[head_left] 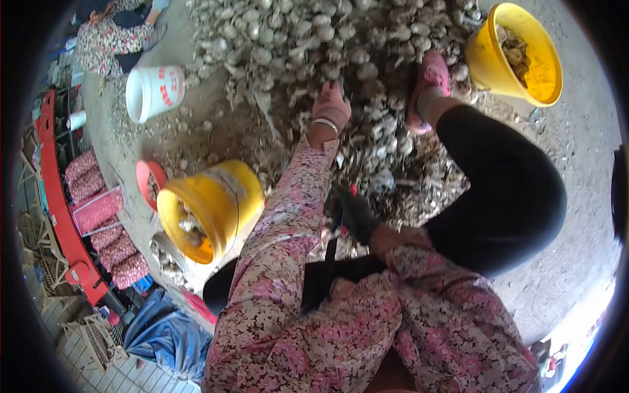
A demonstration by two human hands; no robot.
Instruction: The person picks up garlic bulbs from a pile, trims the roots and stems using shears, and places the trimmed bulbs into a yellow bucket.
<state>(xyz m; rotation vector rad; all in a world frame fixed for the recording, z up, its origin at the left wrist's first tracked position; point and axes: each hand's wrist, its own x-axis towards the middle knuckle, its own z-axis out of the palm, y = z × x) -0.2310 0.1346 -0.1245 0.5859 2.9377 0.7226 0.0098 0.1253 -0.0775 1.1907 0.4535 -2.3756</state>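
Note:
My left hand (331, 107), in a pink glove, reaches to the near edge of a large heap of garlic bulbs (288, 39). Its fingers are bent against the bulbs, and whether they grip one is hidden. Closer to my body, my right hand (357, 213) wears a dark glove. Its fingers look closed around something with a red part, too small to make out. Loose bulbs, stalks and dry skins (386, 137) lie around both hands.
Left of my arm a yellow bucket (242, 187) lies tilted with bulbs inside, near a red bowl (145, 175) and a white bucket (160, 88). Another yellow bucket (485, 59) is at upper right, by my pink shoe (434, 73). A person (108, 42) sits at upper left.

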